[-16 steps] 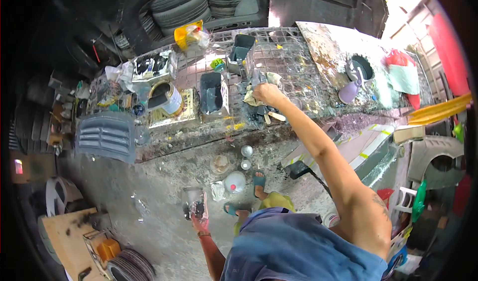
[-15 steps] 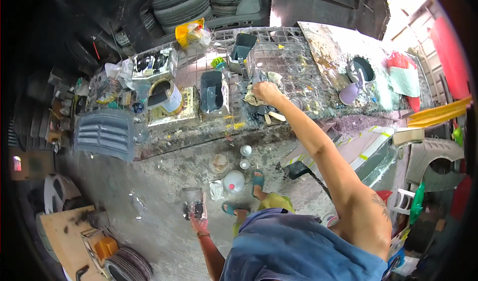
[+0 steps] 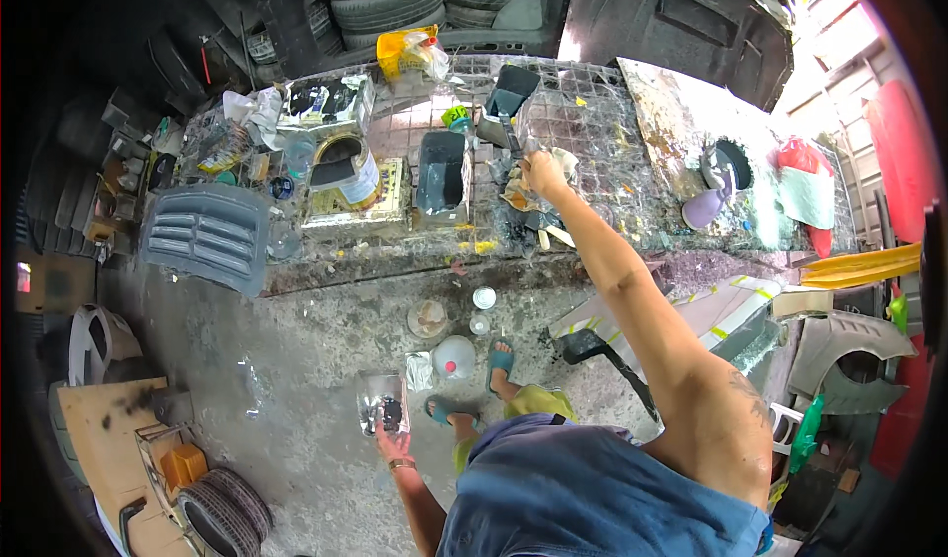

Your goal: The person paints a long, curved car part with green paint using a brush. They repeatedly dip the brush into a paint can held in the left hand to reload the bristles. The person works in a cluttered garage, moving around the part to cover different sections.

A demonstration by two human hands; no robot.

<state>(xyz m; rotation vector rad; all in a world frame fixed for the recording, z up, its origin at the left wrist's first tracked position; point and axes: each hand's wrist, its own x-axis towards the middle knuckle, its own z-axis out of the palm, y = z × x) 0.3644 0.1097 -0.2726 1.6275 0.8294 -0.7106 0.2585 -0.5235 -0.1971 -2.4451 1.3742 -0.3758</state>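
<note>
Down at the lower middle, my left hand (image 3: 395, 446) holds a shiny rectangular tin (image 3: 369, 395) by its near end. A dark patch shows inside the tin. My right arm stretches out over the workbench, with its hand (image 3: 543, 174) closed above a crumpled, stained rag (image 3: 565, 160). A dark flat tool (image 3: 512, 134) lies just beyond those fingers; whether they grip it is unclear. To the left of this hand stands a dark, open rectangular container (image 3: 442, 170). Pale wooden sticks (image 3: 559, 235) lie on the near side of the rag.
The grid-topped workbench (image 3: 602, 211) carries a paint can (image 3: 346, 170), a purple spray bottle (image 3: 703, 207) and a yellow bag (image 3: 405, 51). A grey vented panel (image 3: 205, 237) leans at its left. On the floor stands a translucent jug (image 3: 454, 358); masked panels (image 3: 681, 310) lie to the right.
The view has shifted, so the bench things sit further right in it. My right hand stays by the rag, and my left hand keeps hold of the tin.
</note>
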